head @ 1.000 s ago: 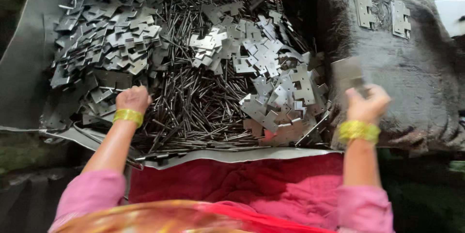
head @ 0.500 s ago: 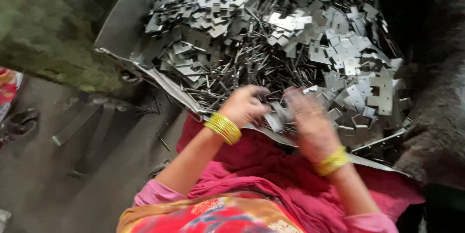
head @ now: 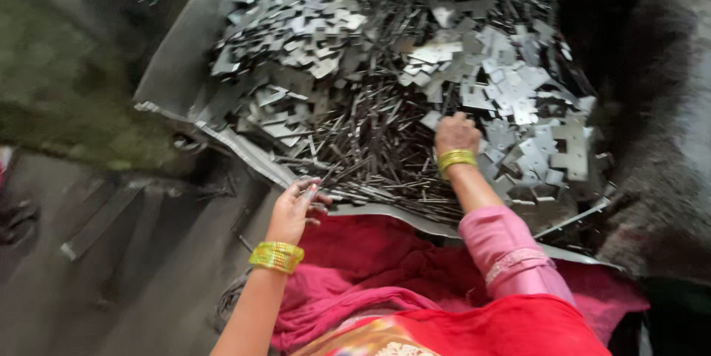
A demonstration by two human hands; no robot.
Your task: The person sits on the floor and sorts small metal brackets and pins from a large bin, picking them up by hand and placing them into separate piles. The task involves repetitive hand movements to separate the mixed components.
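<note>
Two hands at metal tray (head: pixel 174 78) of flat plates (head: pixel 518 97) and pins (head: pixel 370 141).
Left hand (head: pixel 295 208) grip pinches small pins at tray edge; right hand (head: pixel 455 134) grip buried, can't tell.

Grey metal plates (head: pixel 511 97) and dark pins (head: pixel 370 141) fill a dull grey tray (head: pixel 174 75); yellow-gold bangles (head: pixel 276 256), pink sleeve (head: pixel 503 245), red cloth (head: pixel 355 252).
</note>
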